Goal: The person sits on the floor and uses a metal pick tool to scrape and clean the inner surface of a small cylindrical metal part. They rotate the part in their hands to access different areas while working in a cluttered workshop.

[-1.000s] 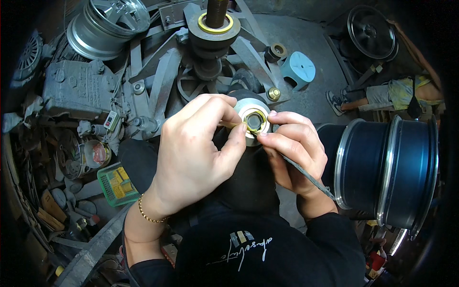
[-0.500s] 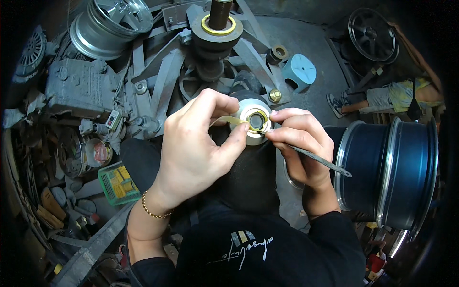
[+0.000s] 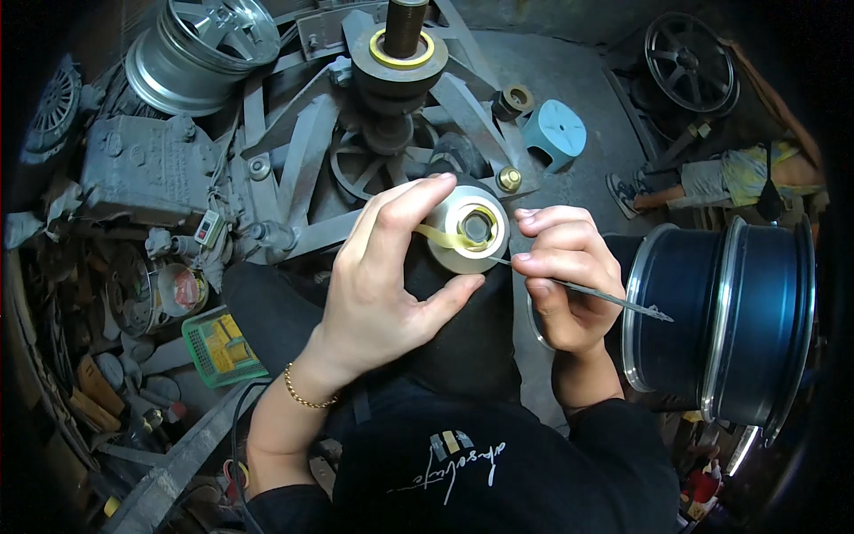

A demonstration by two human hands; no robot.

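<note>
We had the pale cylinder (image 3: 447,258) over our lap (image 3: 454,351), a yellow strip (image 3: 445,238) curling from its round hole. The grip of our left hand (image 3: 378,271) was spread wide at the cylinder's left side; whether it had hold, we could not tell. Our right hand (image 3: 576,258) pinched a thin grey tool (image 3: 614,299), tip just beside the cylinder's lower right edge.

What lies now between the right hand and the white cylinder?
In the head view, the thin tip of the grey tool spans the gap from the right hand toward the white cylinder; whether it touches, I cannot tell.
</note>
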